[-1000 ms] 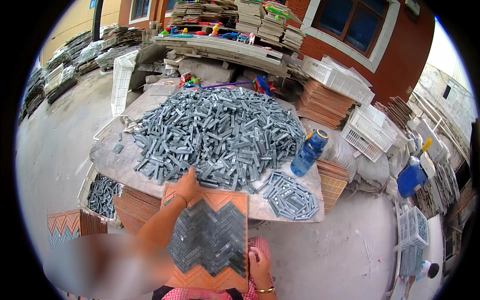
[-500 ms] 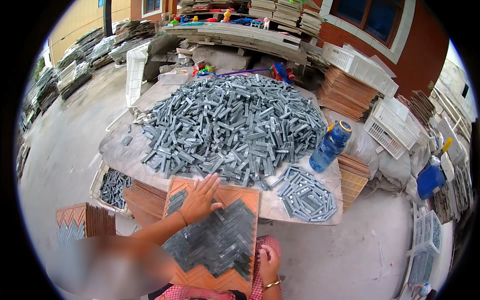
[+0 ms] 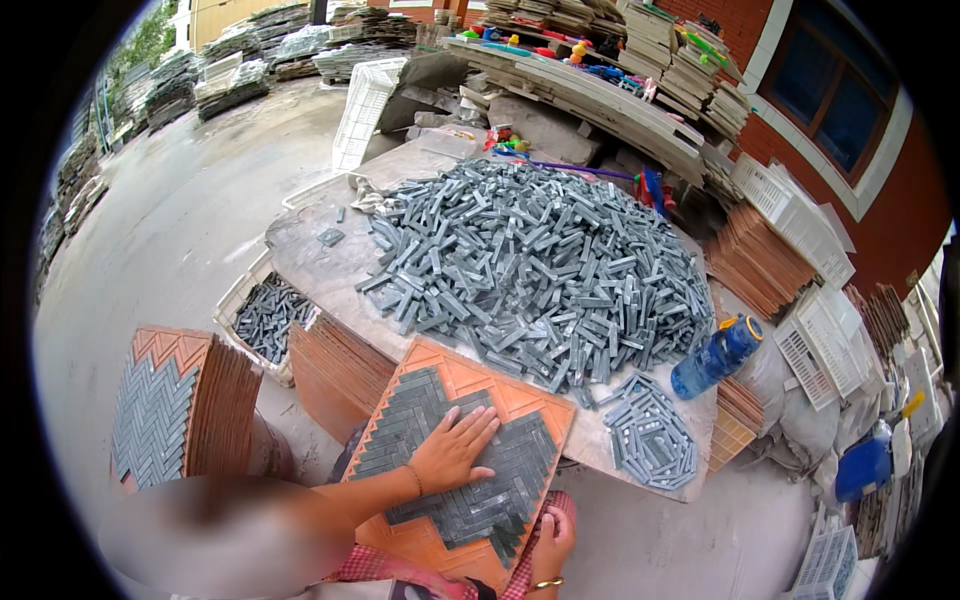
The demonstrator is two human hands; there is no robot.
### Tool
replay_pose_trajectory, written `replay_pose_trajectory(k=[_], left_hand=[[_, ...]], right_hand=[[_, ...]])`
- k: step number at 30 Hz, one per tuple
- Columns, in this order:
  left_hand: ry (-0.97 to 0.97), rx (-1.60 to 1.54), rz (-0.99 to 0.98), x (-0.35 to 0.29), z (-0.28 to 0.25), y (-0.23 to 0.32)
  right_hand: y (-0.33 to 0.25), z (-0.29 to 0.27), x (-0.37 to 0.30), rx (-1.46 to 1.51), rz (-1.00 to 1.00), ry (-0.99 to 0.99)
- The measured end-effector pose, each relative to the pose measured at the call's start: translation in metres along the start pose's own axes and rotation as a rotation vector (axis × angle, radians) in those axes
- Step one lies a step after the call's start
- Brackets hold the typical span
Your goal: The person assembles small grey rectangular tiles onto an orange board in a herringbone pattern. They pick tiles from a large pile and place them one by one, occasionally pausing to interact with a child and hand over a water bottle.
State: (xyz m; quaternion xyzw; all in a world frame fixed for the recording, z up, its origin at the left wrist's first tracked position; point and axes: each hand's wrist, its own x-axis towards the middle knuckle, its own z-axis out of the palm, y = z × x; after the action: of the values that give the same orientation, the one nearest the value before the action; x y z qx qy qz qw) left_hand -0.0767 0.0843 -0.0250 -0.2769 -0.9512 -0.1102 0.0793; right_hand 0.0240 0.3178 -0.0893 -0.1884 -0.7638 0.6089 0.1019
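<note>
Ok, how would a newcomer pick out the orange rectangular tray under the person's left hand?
Find the pale table heaped with small grey stone-like strips. At its near edge is a rectangular orange tray partly filled with dark grey herringbone strips, the left hand flat on them. Unlike the stacked orange trays further left, whose visible strips look paler, it lies under that hand.

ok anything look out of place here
A small flat grey piece lies apart from the heap of grey strips, near the left edge of the pale tabletop. Bright plastic toys look odd beside stacked pale slabs. The dark grey herringbone strips in the orange tray look orderly.
</note>
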Motion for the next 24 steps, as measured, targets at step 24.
replay_pose_trajectory(k=[24], left_hand=[[0.067, -0.042, -0.107, -0.061, -0.013, -0.04]], right_hand=[[-0.024, 0.007, -0.016, -0.096, -0.158, 0.068]])
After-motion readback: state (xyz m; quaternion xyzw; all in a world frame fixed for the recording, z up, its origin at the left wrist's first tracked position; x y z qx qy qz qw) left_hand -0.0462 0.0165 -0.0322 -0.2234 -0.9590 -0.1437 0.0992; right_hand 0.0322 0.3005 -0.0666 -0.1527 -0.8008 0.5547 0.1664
